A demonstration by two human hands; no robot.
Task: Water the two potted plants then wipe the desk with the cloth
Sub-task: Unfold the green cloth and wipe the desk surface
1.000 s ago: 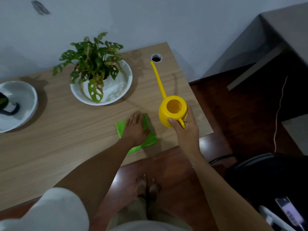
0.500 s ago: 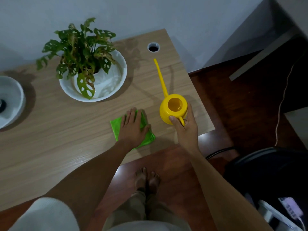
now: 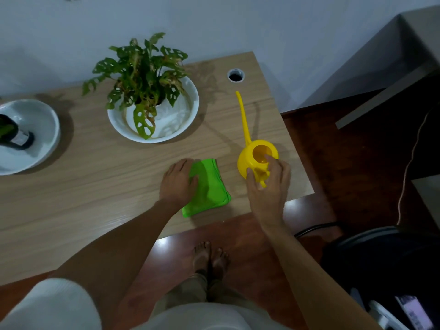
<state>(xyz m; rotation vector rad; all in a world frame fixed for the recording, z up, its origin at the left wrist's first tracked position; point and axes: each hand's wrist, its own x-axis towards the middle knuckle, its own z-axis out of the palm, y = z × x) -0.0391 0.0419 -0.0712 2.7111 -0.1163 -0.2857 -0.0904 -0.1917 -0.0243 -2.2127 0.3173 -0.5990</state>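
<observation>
A yellow watering can (image 3: 247, 163) with a long thin spout stands on the wooden desk (image 3: 95, 191) near its right edge. My right hand (image 3: 269, 191) is closed around its handle, with fingertips at the rim. A folded green cloth (image 3: 210, 189) lies just left of the can. My left hand (image 3: 177, 182) presses on the cloth's left part, thumb on top. A leafy potted plant (image 3: 142, 82) sits in a white bowl (image 3: 189, 108) at the back. A second white bowl (image 3: 45, 122) at the far left holds a dark pot, with its plant mostly cut off.
A round cable hole (image 3: 235, 75) is in the desk's back right corner. The wall runs close behind the desk. A dark office chair (image 3: 381, 253) stands at the right on the red-brown floor, and a thin cable (image 3: 412, 163) hangs beyond it. My bare feet show below the desk's front edge.
The can has stayed on the desk, and my right hand's fingers have shifted up onto its rim. My left hand slid left, uncovering most of the cloth.
</observation>
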